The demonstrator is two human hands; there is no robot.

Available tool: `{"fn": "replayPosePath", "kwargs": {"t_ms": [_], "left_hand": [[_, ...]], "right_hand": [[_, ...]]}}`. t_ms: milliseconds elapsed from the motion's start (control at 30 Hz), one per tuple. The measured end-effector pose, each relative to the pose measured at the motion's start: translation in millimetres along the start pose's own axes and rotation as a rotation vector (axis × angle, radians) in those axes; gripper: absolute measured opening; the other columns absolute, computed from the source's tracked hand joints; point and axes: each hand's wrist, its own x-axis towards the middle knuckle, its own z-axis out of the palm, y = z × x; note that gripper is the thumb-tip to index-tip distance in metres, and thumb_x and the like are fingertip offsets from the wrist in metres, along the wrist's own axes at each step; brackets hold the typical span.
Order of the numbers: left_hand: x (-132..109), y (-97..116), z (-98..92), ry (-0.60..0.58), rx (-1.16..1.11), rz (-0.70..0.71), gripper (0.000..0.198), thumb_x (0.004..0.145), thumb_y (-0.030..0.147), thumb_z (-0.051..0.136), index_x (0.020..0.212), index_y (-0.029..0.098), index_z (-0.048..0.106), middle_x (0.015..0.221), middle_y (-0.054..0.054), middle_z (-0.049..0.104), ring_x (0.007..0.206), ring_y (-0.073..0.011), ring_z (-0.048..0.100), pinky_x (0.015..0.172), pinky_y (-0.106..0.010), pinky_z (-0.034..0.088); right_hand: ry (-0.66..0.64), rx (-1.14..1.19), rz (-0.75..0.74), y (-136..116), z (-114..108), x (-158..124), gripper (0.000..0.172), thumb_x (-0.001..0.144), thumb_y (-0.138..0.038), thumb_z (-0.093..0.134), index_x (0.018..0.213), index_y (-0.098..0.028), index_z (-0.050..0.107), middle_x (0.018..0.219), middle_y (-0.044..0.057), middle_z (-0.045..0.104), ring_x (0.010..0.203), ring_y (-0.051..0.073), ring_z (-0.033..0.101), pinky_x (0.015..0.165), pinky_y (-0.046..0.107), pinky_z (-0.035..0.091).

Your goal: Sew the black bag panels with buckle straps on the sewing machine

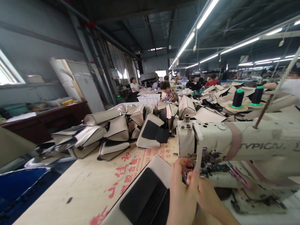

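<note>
Both hands meet at the needle end of a white sewing machine [187, 137]. My left hand [181, 192] has its fingers curled in by the needle and presser foot area, pinched on something too small or hidden to name. Close beside it, my right hand [206, 192] is closed too, its fingertips hidden partly behind the left hand. A beige bag with a black flap [138, 197] lies on the plywood table just left of my left hand, which covers part of its right side. The needle itself is hidden by my fingers.
A pile of beige bags with black edging [117, 128] spreads across the back of the plywood table [77, 187]. Black thread spools [238, 99] stand above the machine. A blue-lined bin [21, 187] sits at left. Several people work farther back; another person is at the right edge.
</note>
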Motion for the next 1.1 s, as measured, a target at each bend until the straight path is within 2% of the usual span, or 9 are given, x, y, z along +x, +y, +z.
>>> {"fn": "replayPosePath", "kwargs": {"t_ms": [100,233,300,500,633,800,900,1000,1100], "left_hand": [[5,-11,-10.7,-0.128,0.101,0.182,0.017,0.087,0.024,0.041,0.085,0.020,0.056,0.084,-0.003,0.060,0.078,-0.0146,0.054,0.070,-0.025,0.043],[7,-28,-25.7,-0.519,0.595,0.647,0.020,0.086,0.014,0.040,0.083,0.019,0.059,0.085,-0.002,0.062,0.076,-0.0153,0.053,0.070,-0.029,0.042],[6,-32,-30.6,-0.604,0.732,0.711,0.017,0.085,0.015,0.043,0.087,0.020,0.059,0.087,-0.002,0.062,0.077,-0.0163,0.054,0.070,-0.029,0.043],[2,-18,-39.1,-0.403,0.441,0.303,0.029,0.091,0.022,0.034,0.108,0.024,0.057,0.078,-0.001,0.063,0.069,-0.0113,0.058,0.062,-0.018,0.044],[-3,-11,-35.4,-0.553,0.783,0.637,0.034,0.084,0.013,0.038,0.113,0.017,0.056,0.080,-0.005,0.064,0.061,-0.0144,0.058,0.053,-0.024,0.042],[-11,-24,-26.8,-0.786,1.186,0.914,0.016,0.077,0.015,0.051,0.079,0.012,0.067,0.075,-0.010,0.063,0.060,-0.0195,0.057,0.047,-0.030,0.040],[-13,-30,-38.4,-0.596,1.153,0.887,0.027,0.082,0.017,0.047,0.106,0.015,0.060,0.096,-0.009,0.065,0.085,-0.0223,0.060,0.068,-0.033,0.047],[-20,-37,-52.6,-0.379,1.013,0.859,0.042,0.087,0.022,0.042,0.129,0.020,0.041,0.129,-0.006,0.049,0.119,-0.0234,0.044,0.097,-0.037,0.038],[-42,-54,-48.5,-0.471,0.740,0.859,0.038,0.089,0.019,0.041,0.127,0.023,0.043,0.124,-0.001,0.055,0.115,-0.0161,0.049,0.100,-0.029,0.037]], "right_hand": [[0.023,-0.067,-0.021,2,-2,3,0.028,0.086,-0.022,0.027,0.084,-0.017,0.054,0.067,0.006,0.061,0.060,0.019,0.057,0.052,0.025,0.028],[0.058,-0.132,-0.008,7,-4,13,0.028,0.085,-0.023,0.030,0.080,-0.018,0.057,0.067,0.007,0.063,0.062,0.021,0.058,0.053,0.026,0.026],[0.075,-0.148,0.013,7,-3,17,0.032,0.088,-0.025,0.030,0.075,-0.018,0.058,0.069,0.007,0.064,0.062,0.020,0.059,0.053,0.027,0.026],[0.073,-0.136,0.031,4,12,6,0.029,0.086,-0.021,0.029,0.086,-0.017,0.058,0.064,0.005,0.063,0.057,0.019,0.059,0.051,0.026,0.024],[0.063,-0.083,0.061,6,14,0,0.027,0.086,-0.019,0.030,0.092,-0.018,0.056,0.066,0.004,0.063,0.062,0.019,0.060,0.053,0.025,0.027],[0.107,0.007,0.142,9,12,17,0.035,0.091,-0.034,0.028,0.078,-0.017,0.056,0.069,0.006,0.063,0.066,0.020,0.059,0.056,0.025,0.032],[0.101,0.084,0.152,7,10,13,0.032,0.090,-0.034,0.033,0.077,-0.016,0.056,0.068,0.004,0.061,0.065,0.019,0.058,0.057,0.025,0.034],[0.046,0.217,0.144,1,6,-17,0.023,0.088,-0.034,0.045,0.077,-0.016,0.056,0.062,-0.002,0.056,0.055,0.011,0.053,0.055,0.023,0.039],[0.081,0.346,0.228,-5,0,-64,0.026,0.089,-0.040,0.048,0.084,-0.016,0.058,0.078,0.001,0.058,0.062,0.010,0.053,0.058,0.023,0.046]]}}
